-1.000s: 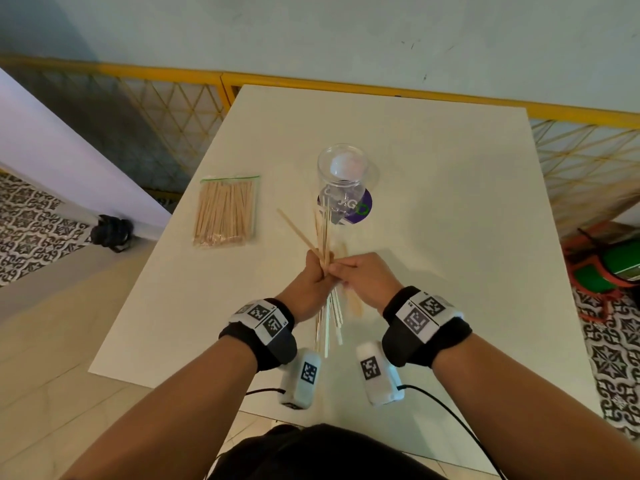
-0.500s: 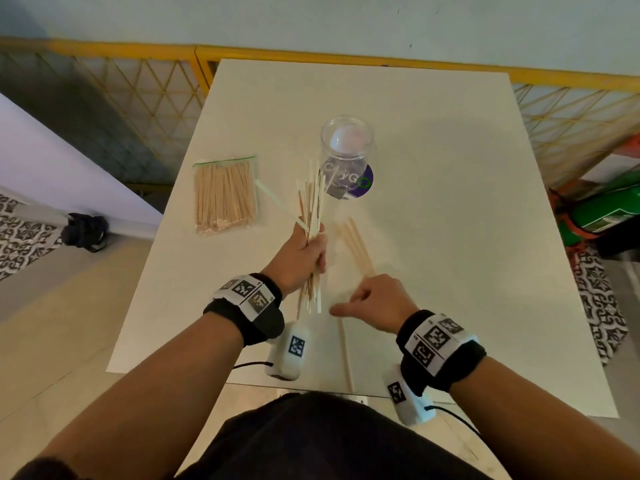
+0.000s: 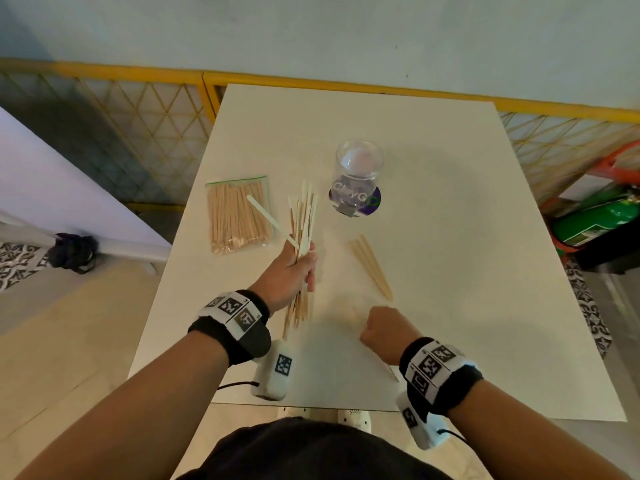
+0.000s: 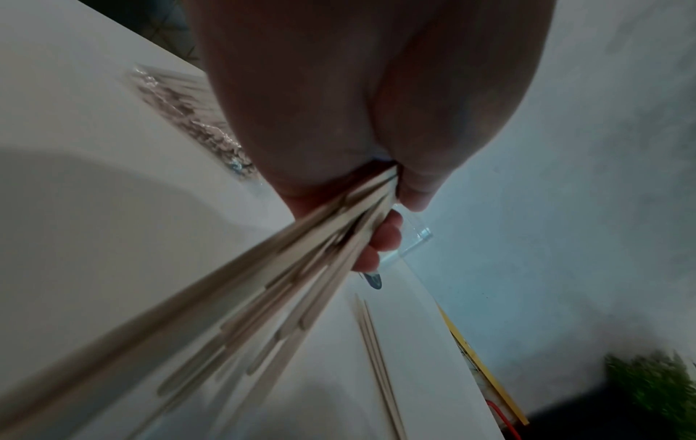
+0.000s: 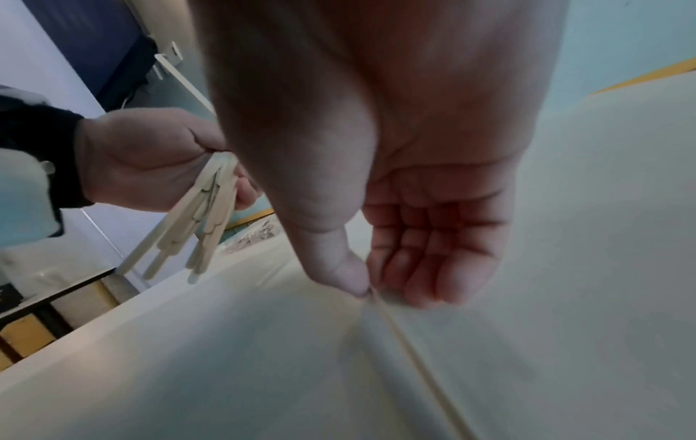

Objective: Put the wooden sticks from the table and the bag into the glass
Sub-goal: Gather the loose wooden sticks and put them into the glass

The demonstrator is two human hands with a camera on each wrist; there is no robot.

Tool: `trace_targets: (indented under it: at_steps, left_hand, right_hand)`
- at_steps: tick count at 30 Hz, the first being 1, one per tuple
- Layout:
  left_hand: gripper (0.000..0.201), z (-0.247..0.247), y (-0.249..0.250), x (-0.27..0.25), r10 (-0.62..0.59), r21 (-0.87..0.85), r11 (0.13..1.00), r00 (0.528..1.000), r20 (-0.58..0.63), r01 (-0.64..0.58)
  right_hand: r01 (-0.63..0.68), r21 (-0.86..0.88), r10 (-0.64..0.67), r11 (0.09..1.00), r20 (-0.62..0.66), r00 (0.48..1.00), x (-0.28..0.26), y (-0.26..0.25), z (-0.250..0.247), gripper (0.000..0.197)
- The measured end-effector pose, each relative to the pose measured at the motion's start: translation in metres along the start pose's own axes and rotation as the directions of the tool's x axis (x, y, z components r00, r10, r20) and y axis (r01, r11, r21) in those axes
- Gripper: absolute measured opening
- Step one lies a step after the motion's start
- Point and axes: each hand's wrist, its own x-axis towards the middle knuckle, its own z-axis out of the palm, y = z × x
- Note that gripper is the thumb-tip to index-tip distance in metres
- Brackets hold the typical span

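My left hand [image 3: 298, 268] grips a bundle of wooden sticks [image 3: 303, 220] above the white table [image 3: 450, 202], with one stick splayed off to the left. The empty glass [image 3: 358, 168] stands just beyond and to the right of the bundle. A clear zip bag full of sticks [image 3: 237, 214] lies to its left. A few loose sticks [image 3: 370, 268] lie between my hands. My right hand [image 3: 381, 330] is low near the front edge, fingers curled. In the right wrist view its thumb [image 5: 350, 277] and forefinger pinch the end of a single stick [image 5: 418, 363] lying on the table.
A yellow lattice fence [image 3: 138, 126] runs behind the table. A green cylinder [image 3: 595, 216] lies on the floor at the right and a black object [image 3: 71, 252] at the left. The table's near edge [image 3: 346, 407] is right below my wrists.
My right hand let go of the bundle and drew back toward the near edge, down onto a single stick. My left hand carried the bundle away from it, up and leftward.
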Motion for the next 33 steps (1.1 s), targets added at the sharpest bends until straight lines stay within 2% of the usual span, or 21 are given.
trace_targets:
  at_steps: [2, 4, 5, 7, 9, 11, 16, 18, 21, 24, 28, 31, 33]
  left_hand:
    - [0.015, -0.004, -0.001, -0.001, -0.017, 0.002, 1.000, 1.000, 0.002, 0.017]
    - [0.011, -0.007, -0.001, -0.001, -0.035, -0.040, 0.999, 0.999, 0.001, 0.035]
    - [0.010, -0.008, -0.001, -0.001, -0.045, -0.056, 0.997, 0.999, 0.001, 0.045]
    - [0.009, -0.009, -0.002, 0.003, -0.052, -0.076, 0.996, 0.999, 0.002, 0.052]
    - [0.010, -0.009, -0.001, 0.007, -0.057, -0.088, 0.995, 0.998, 0.007, 0.057]
    - [0.011, -0.009, 0.001, 0.010, -0.072, -0.097, 0.993, 0.997, 0.008, 0.072]
    - [0.021, -0.009, 0.007, 0.017, -0.091, -0.103, 0.991, 0.996, -0.010, 0.089]
    - [0.017, -0.008, 0.009, 0.020, -0.093, -0.117, 0.989, 0.996, -0.008, 0.091]
    - [0.010, -0.004, 0.012, 0.025, -0.109, -0.164, 0.980, 0.994, 0.004, 0.108]
    - [0.015, -0.002, 0.013, 0.028, -0.118, -0.146, 0.982, 0.993, -0.001, 0.117]
    - [0.012, -0.004, 0.016, 0.030, -0.120, -0.174, 0.978, 0.993, -0.008, 0.117]
    - [0.006, -0.006, 0.014, 0.032, -0.129, -0.221, 0.968, 0.991, -0.020, 0.121]
    - [0.006, -0.007, 0.011, 0.033, -0.131, -0.182, 0.975, 0.991, -0.020, 0.125]
  right_hand:
    - [0.062, 0.087, -0.051, 0.994, -0.120, 0.991, 0.008, -0.007, -0.016, 0.010]
    - [0.075, 0.157, -0.027, 0.985, -0.285, 0.958, 0.024, -0.013, -0.037, 0.003]
    - [0.058, 0.157, 0.000, 0.986, -0.347, 0.938, 0.034, -0.016, -0.047, 0.007]
    - [-0.012, 0.169, 0.077, 0.985, -0.385, 0.920, 0.054, -0.019, -0.057, 0.026]
    - [-0.096, 0.188, 0.162, 0.978, -0.374, 0.913, 0.068, -0.019, -0.056, 0.047]
    - [-0.167, 0.096, 0.190, 0.981, -0.344, 0.920, 0.076, -0.017, -0.047, 0.057]
    - [-0.106, 0.065, 0.123, 0.992, -0.407, 0.905, 0.083, -0.009, -0.037, 0.029]
    - [-0.101, -0.027, 0.082, 0.995, -0.389, 0.918, 0.084, -0.009, -0.040, 0.027]
    - [-0.124, -0.256, 0.033, 0.959, -0.332, 0.943, 0.085, -0.011, -0.040, 0.029]
    - [-0.142, -0.382, 0.019, 0.913, -0.309, 0.951, 0.082, -0.013, -0.031, 0.031]
    - [-0.115, -0.378, -0.014, 0.918, -0.322, 0.947, 0.083, -0.011, -0.034, 0.037]
    - [-0.102, -0.120, 0.076, 0.988, -0.205, 0.976, 0.083, -0.009, -0.053, 0.045]
    - [-0.052, 0.047, 0.060, 0.998, -0.215, 0.975, 0.080, -0.008, -0.066, 0.034]
